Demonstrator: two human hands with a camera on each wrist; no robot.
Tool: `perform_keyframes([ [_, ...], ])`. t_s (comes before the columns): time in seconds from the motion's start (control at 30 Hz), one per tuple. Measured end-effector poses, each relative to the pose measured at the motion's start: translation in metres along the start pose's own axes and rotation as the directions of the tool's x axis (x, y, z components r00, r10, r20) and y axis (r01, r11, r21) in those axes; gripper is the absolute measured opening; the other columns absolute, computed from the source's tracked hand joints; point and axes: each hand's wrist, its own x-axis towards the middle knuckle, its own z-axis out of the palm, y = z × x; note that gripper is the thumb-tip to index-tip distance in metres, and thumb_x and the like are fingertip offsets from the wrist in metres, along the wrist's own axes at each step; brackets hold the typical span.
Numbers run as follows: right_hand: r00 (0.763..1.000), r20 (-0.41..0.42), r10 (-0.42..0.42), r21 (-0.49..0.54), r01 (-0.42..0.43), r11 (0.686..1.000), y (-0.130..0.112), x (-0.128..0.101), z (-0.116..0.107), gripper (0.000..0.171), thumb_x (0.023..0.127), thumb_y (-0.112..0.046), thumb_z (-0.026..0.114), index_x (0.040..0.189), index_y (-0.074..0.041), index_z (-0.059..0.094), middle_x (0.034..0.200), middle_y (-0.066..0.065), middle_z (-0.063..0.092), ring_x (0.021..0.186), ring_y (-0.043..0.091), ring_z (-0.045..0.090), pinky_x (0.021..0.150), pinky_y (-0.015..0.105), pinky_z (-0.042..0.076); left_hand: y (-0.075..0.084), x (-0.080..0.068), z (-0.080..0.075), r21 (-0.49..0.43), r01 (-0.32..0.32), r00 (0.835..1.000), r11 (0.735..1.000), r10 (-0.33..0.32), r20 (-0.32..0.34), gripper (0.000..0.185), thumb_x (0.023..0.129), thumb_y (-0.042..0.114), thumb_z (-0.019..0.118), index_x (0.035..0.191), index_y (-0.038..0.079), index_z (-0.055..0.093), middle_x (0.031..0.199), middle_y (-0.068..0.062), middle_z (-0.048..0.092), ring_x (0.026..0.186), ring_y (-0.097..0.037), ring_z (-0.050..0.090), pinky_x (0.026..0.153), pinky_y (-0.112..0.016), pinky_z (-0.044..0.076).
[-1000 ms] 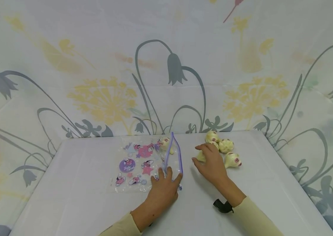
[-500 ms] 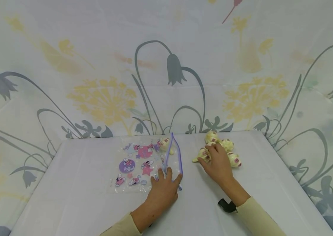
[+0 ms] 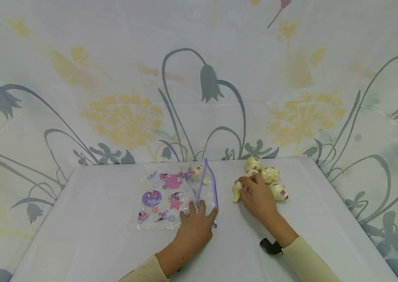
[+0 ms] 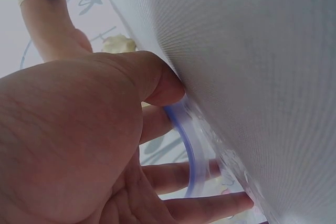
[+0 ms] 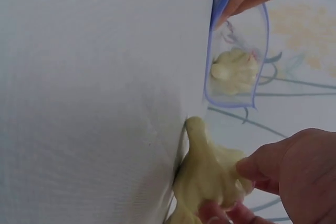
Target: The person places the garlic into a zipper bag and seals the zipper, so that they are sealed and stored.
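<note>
While the left hand pinches the bag mouth open, right-hand fingers grip a light, firm-looking garlic by its bulb.

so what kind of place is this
Probably a staged tabletop set, not a lived-in room: a white table boxed in by floral sheets, with only a zip bag and garlic bulbs on it.

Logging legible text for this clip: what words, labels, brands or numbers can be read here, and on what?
No text can be read with confidence.
Zip bag: script lettering on the purple circle and near the top left corner, too small and blurred to read.
Garlic bulbs: pink marks, no legible lettering.
Black wrist device and the floral backdrop: no text visible.
Wrist views: no writing shows.
</note>
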Motion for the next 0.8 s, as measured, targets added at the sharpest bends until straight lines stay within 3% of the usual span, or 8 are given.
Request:
perform_keyframes([
  [0.13, 1.0, 0.016, -0.013, 0.005, 0.013, 1.0, -0.0022, -0.0005, 0.0015, 0.029, 0.09, -0.002, 0.076, 0.119, -0.006, 0.074, 0.104, 0.018, 0.059, 0.07, 0.025, 0.059, 0.061, 0.042, 0.051, -0.0001, -0.0004, -0.0007, -0.006, -0.001, 1.0, 1.0, 0.001, -0.003, 0.053, 0.097, 0.034, 0.075, 0.148, 0.027, 0.063, 0.146, -0.022, 0.058, 0.131, -0.052, 0.058, 0.089, -0.068, 0.057],
  [0.47, 0.997, 0.073, -0.011, 0.002, 0.011, 1.0, 0.0002, 0.0014, 0.0068, 0.047, 0.081, -0.01, 0.092, 0.122, -0.011, 0.069, 0.113, 0.018, 0.059, 0.08, 0.028, 0.064, 0.067, 0.046, 0.055, -0.0005, -0.0012, -0.0016, 0.008, -0.007, 0.999, 1.0, 0.007, -0.039, 0.053, 0.095, 0.032, 0.076, 0.147, 0.026, 0.065, 0.143, -0.022, 0.06, 0.128, -0.052, 0.06, 0.086, -0.068, 0.057],
  [0.8, 0.995, 0.105, -0.001, 0.03, -0.002, 1.0, 0.001, 0.0057, 0.0091, 0.043, 0.083, -0.005, 0.089, 0.118, -0.012, 0.065, 0.117, 0.019, 0.061, 0.077, 0.029, 0.064, 0.07, 0.047, 0.057, 0.0009, -0.0005, -0.0031, 0.015, 0.002, 1.0, 1.0, -0.002, -0.021, 0.053, 0.096, 0.033, 0.075, 0.147, 0.027, 0.064, 0.144, -0.021, 0.059, 0.129, -0.051, 0.06, 0.088, -0.067, 0.058],
])
